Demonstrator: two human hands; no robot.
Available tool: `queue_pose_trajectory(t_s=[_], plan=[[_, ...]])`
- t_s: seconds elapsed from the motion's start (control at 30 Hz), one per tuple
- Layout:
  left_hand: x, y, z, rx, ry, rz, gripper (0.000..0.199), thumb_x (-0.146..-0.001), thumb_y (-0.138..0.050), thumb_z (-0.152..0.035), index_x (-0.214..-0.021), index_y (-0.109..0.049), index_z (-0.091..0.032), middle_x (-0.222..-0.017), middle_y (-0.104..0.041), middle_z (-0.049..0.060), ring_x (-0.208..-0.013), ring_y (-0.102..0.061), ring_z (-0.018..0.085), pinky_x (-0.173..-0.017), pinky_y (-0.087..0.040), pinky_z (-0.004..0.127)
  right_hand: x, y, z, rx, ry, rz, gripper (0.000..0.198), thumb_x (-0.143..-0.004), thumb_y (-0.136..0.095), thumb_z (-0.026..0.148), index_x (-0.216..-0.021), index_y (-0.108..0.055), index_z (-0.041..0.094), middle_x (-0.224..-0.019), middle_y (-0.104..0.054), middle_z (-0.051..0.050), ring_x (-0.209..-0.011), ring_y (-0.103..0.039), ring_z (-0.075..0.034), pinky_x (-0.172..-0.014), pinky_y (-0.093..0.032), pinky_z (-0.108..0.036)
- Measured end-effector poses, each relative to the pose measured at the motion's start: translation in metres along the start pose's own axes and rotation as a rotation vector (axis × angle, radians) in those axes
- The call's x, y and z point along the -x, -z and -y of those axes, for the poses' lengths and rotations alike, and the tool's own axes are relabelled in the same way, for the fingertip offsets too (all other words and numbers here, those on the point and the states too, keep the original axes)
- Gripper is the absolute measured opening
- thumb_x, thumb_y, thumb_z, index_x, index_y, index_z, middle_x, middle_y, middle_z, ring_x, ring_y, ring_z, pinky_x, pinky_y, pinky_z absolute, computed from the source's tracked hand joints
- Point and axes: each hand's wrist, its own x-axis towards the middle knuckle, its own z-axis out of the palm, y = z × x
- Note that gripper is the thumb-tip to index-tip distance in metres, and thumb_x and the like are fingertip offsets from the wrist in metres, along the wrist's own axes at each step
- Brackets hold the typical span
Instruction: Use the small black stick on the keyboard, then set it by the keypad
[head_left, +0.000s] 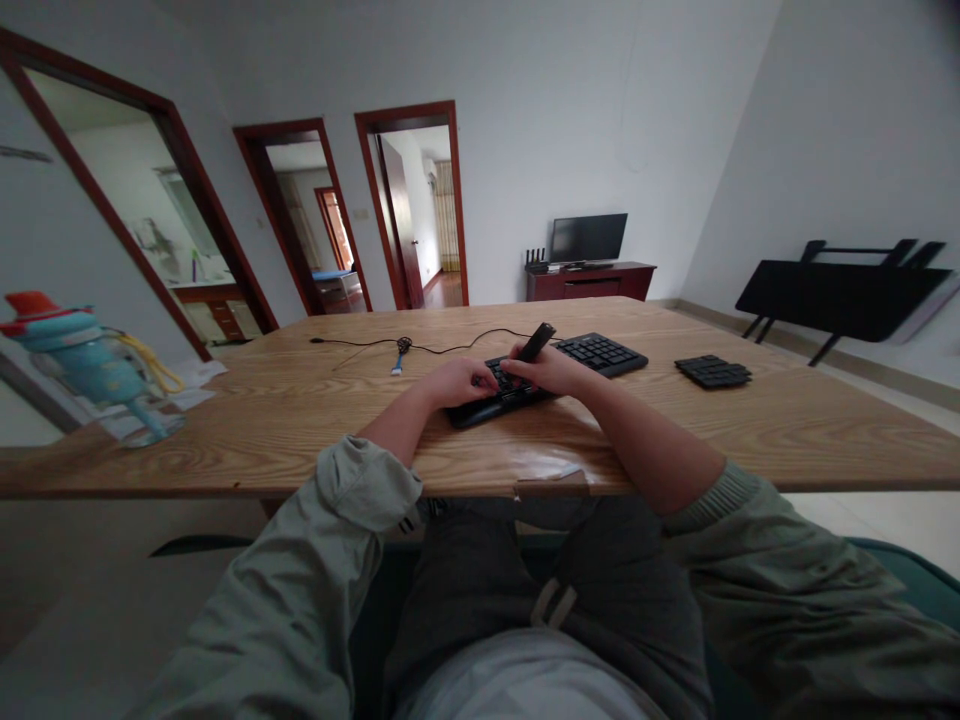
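- Right hand [551,368] was closed around a slim black stick-shaped tool [535,342], gripped low so its upper end stood tilted up and away above the keys; what kind of tool it was could not be made out.
- Left hand [459,381] lay curled on the near left part of the flat black computer keyboard [551,375], fingers bent down onto the keys; it seemed to be steadying the board, and whether it pinched anything small could not be told.
- That keyboard lay slantwise near the middle of the table, its right end free of the hands and pointing toward the far right, presumably turned so both hands could reach the same patch of keys.
- Its thin black cable [420,345] trailed off to the left across the wood, bundled once with a blue tie.
- Well apart to the right lay a small black block of keys [713,371], separate from the keyboard.
- Near the left edge stood a blue plastic drinking bottle with a red cap [86,365].
- Everything rested on a broad light-wood table with bold grain [750,420].
- Beyond it were pale walls, three red-brown framed doorways [411,205], a dark screen on a low red-brown cabinet [589,255], and a folded black table [844,290] leaning against the right wall.
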Motion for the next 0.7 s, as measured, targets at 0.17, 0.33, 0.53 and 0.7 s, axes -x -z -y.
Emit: queue_pose_trajectory(t_s=[0.17, 0.33, 0.53, 0.7], plan=[[0.0, 0.001, -0.005, -0.035, 0.008, -0.029, 0.022, -0.084, -0.059, -0.028, -0.098, -0.074, -0.021, -0.095, -0.074, 0.0, -0.083, -0.064, 0.013, -0.075, -0.045, 0.021, -0.004, 0.002, -0.008, -0.037, -0.078, -0.023, 0.03, -0.083, -0.061, 0.048, -0.08, -0.056, 0.019, -0.067, -0.056, 0.0, -0.052, -0.047, -0.01, -0.046, -0.038, -0.024], [0.0, 0.003, -0.01, -0.07, 0.024, -0.046, 0.023, -0.084, -0.058, -0.029, -0.098, -0.074, -0.02, -0.089, -0.072, 0.001, -0.077, -0.061, 0.013, -0.07, -0.044, 0.022, -0.007, 0.003, -0.016, -0.057, -0.183, -0.062, 0.037, -0.083, -0.06, 0.055, -0.085, -0.059, 0.018, -0.07, -0.058, -0.002, -0.051, -0.047, -0.011, -0.044, -0.037, -0.024], [0.001, 0.003, -0.013, -0.075, 0.018, -0.008, 0.024, -0.084, -0.057, -0.03, -0.097, -0.074, -0.02, -0.086, -0.071, 0.001, -0.073, -0.06, 0.013, -0.066, -0.043, 0.022, -0.005, 0.0, -0.013, -0.046, -0.122, -0.061, 0.036, -0.084, -0.059, 0.054, -0.084, -0.058, 0.018, -0.068, -0.056, -0.001, -0.05, -0.046, -0.01, -0.044, -0.037, -0.024], [0.003, 0.006, -0.019, -0.122, 0.01, 0.001, 0.022, -0.084, -0.055, -0.027, -0.093, -0.073, -0.017, -0.087, -0.071, 0.003, -0.075, -0.06, 0.014, -0.068, -0.044, 0.023, -0.003, -0.003, -0.009, -0.06, -0.092, -0.053, 0.035, -0.084, -0.059, 0.051, -0.085, -0.057, 0.017, -0.07, -0.056, 0.0, -0.05, -0.045, -0.009, -0.043, -0.035, -0.022]])
